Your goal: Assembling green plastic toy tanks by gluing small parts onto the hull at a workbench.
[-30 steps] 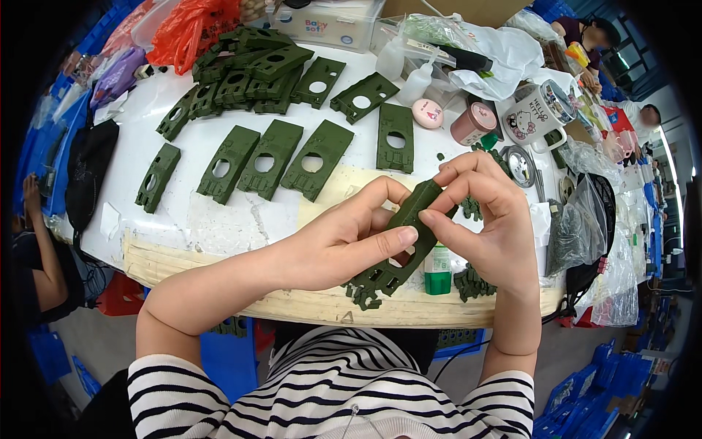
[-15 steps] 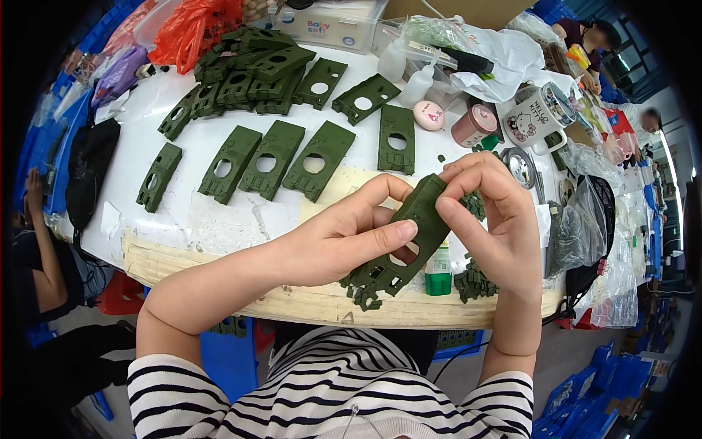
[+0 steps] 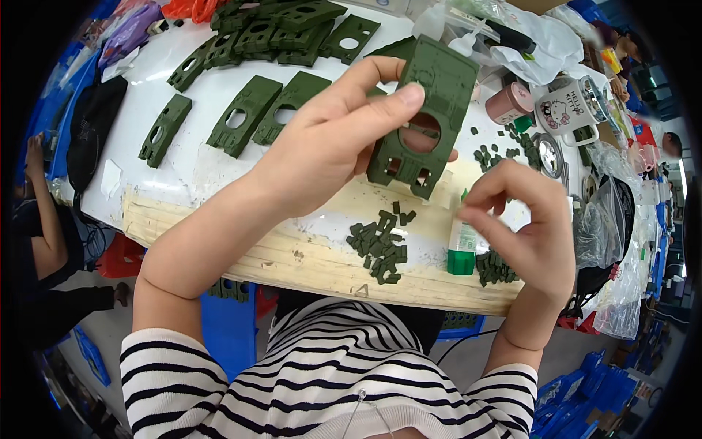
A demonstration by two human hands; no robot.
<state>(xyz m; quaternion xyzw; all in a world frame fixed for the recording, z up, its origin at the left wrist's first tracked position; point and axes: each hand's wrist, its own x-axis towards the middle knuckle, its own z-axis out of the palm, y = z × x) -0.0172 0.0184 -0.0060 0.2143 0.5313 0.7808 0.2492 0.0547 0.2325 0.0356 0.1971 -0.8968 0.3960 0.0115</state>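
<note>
My left hand (image 3: pixel 322 139) grips a dark green plastic model tank hull (image 3: pixel 439 84), raised and tilted above the table, thumb on its face near a large round hole. My right hand (image 3: pixel 530 223) is apart from the hull, thumb and forefinger curled together in a pinch. Whatever lies between those fingertips is too small to make out. Behind them stands a small white glue bottle (image 3: pixel 460 241) with a green base. Small green plastic parts (image 3: pixel 376 245) lie heaped below the hull, and another heap of parts (image 3: pixel 496 269) is beside the bottle.
More green hulls (image 3: pixel 245 117) lie in a row, with a stack of hulls (image 3: pixel 270 33) at the back. A pink jar (image 3: pixel 510 102), a white mug (image 3: pixel 567 110) and a round metal tin (image 3: pixel 547 154) stand at the right. A person's arm (image 3: pixel 44 212) shows at far left.
My left hand has lifted the hull up and away from the table's front edge. My right hand has left the hull and moved right and down, in front of the glue bottle.
</note>
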